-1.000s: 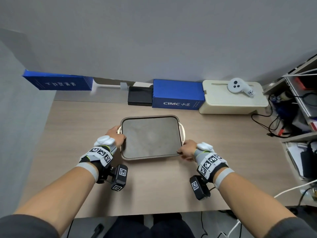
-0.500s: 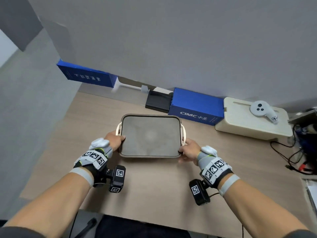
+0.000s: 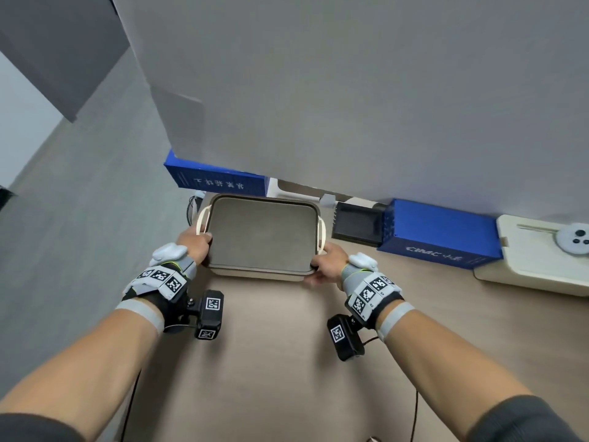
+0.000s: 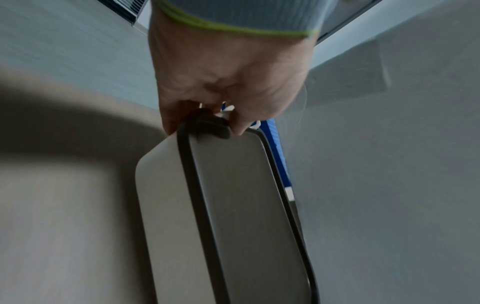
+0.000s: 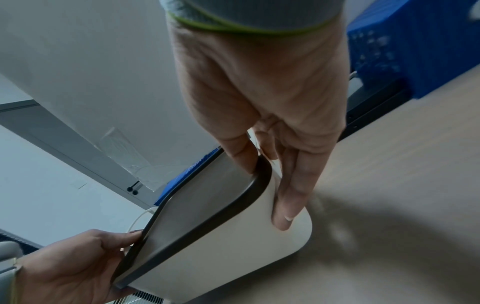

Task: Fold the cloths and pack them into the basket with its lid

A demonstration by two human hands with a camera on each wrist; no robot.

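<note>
A cream basket with a dark brown lid and pale side handles is held by both hands over the far left part of the table, with a shadow beneath it. My left hand grips the near left corner, thumb on the lid and fingers under the rim. My right hand pinches the near right corner, thumb on the lid and fingers down the cream wall. No cloth shows in any view.
Along the back wall lie a blue box, a black device, a second blue box and a cream case with a white controller. Grey partitions close in the left and the back.
Both hands have carried the lidded basket from the middle of the table up and towards its back left corner. The head view has turned left with it.
</note>
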